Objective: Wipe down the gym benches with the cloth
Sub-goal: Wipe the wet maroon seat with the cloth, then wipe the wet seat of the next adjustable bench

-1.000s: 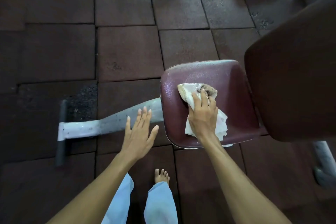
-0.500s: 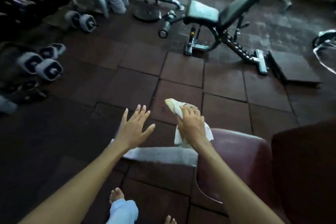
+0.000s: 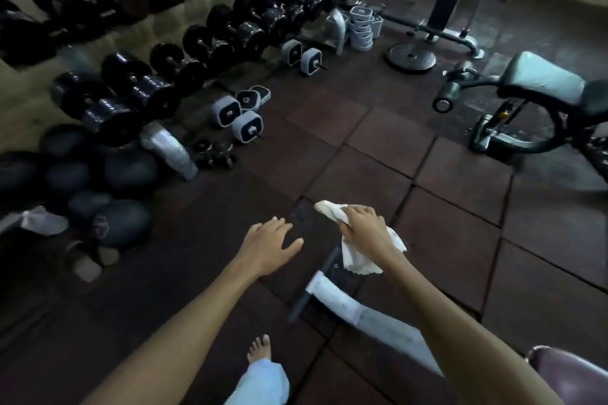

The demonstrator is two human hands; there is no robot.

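Far left: rack of black dumbbells (image 3: 131, 89) along the wall, dark round balls (image 3: 121, 223) on the floor below it. Grey square-ended dumbbells (image 3: 237, 115) lie just beside the rack.

Centre: my left hand (image 3: 266, 246) is palm down over the dark red floor tiles (image 3: 378, 141), fingers loosely spread, holding nothing. Below it, my bare foot (image 3: 260, 347) and a pale trouser leg (image 3: 260, 381).

Right of centre: my right hand (image 3: 362, 227) grips the white cloth (image 3: 357, 260), fingers curled round the bunched part. One end pokes out past the knuckles, and the rest hangs under the palm. The cloth is in the air, above the white bench leg (image 3: 362, 312) and touching no bench.

Bottom right corner: an edge of the maroon bench seat (image 3: 572, 371), beside my right forearm.

Upper right: a grey-padded bench (image 3: 543, 79), well apart from the cloth.
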